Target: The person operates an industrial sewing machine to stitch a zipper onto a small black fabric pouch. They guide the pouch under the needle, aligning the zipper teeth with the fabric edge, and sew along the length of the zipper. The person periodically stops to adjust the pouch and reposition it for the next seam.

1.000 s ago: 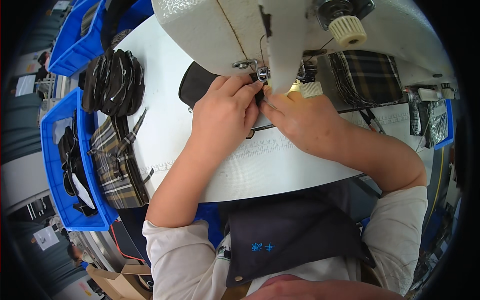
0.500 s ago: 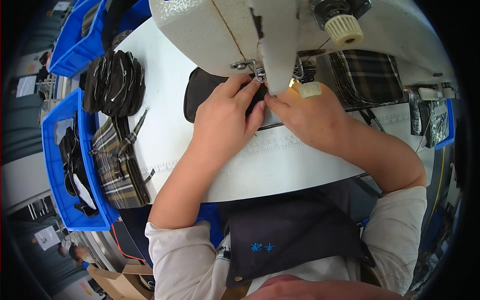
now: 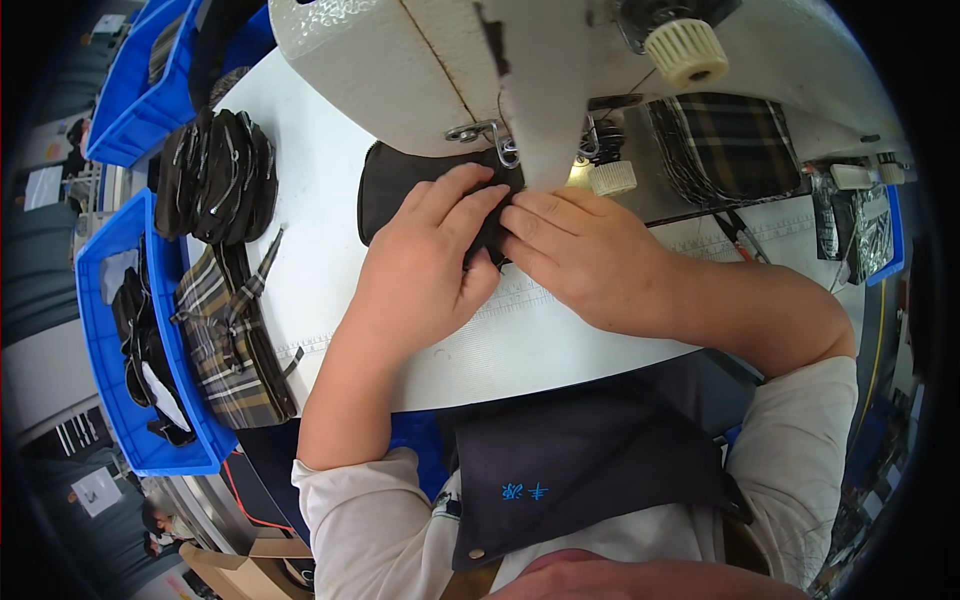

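Observation:
A sewing machine [image 3: 360,60] fills the upper middle, its metal presser foot [image 3: 505,150] above a dark fabric piece [image 3: 395,170] with a rounded edge. My left hand [image 3: 425,270] grips this piece, fingers bent over it just below the foot. My right hand [image 3: 590,255] holds the same piece at its right side, fingertips close to the left hand's and partly hiding the fabric. To the right of the foot, a stack of dark plaid pieces [image 3: 725,140] lies on the machine bed. A pair of scissors or snips [image 3: 740,235] rests below that stack.
Dark zippered pieces [image 3: 215,175] and a plaid bundle [image 3: 225,335] lie at the table's [image 3: 330,240] left. Blue bins [image 3: 95,265] stand beyond. Clear bags [image 3: 865,240] sit at the right. A person [image 3: 155,520] is at lower left, near an open cardboard box [image 3: 230,565].
Both my hands have come down from the presser foot toward me, the left one slightly leftward, with the fabric still held. The view has shifted a little, so the machine appears higher and further left.

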`<state>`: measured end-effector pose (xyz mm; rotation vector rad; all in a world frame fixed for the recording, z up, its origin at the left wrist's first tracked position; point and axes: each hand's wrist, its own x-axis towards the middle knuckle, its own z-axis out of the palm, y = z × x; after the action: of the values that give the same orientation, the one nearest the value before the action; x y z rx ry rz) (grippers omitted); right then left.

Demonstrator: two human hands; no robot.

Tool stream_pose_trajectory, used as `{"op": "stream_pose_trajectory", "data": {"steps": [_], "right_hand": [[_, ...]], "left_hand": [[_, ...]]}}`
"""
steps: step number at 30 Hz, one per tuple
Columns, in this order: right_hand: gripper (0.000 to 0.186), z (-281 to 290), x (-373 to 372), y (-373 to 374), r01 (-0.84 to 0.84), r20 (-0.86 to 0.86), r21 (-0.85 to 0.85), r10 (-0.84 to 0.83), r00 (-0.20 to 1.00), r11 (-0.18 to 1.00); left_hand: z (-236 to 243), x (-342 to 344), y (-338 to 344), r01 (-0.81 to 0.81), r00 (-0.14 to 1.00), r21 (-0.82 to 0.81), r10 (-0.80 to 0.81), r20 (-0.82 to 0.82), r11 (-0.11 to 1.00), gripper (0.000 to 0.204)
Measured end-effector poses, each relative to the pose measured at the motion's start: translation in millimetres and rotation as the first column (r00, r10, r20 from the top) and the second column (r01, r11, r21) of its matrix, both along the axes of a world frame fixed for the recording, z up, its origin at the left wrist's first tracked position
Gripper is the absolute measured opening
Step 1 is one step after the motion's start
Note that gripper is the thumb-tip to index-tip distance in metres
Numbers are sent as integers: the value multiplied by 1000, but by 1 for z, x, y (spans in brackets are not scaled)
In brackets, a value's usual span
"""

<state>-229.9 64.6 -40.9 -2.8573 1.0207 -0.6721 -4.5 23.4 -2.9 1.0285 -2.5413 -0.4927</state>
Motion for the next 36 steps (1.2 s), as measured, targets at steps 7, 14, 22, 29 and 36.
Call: {"op": "stream_pose_trajectory", "data": {"steps": [7,14,22,29,36], "right_hand": [[27,-5,1,-1,-15,-10,-140,14,1000,990],[34,2,-6,10,-15,-135,-72,5,991,997],[26,5,-6,12,-58,-132,-160,37,991,985],[21,2,-4,9,-39,-42,-194,31,999,980],[21,6,-4,9,-26,-40,-157,20,999,987]], "left_hand": [[-18,-11,-1,-62,992,-275,90,92,959,59],[-16,-16,0,-32,992,-333,71,104,943,53],[-24,-15,-4,27,997,-392,4,77,920,54],[-22,-15,-2,29,998,-381,-3,70,924,52],[-18,-20,2,-1,993,-382,46,108,924,51]]}}
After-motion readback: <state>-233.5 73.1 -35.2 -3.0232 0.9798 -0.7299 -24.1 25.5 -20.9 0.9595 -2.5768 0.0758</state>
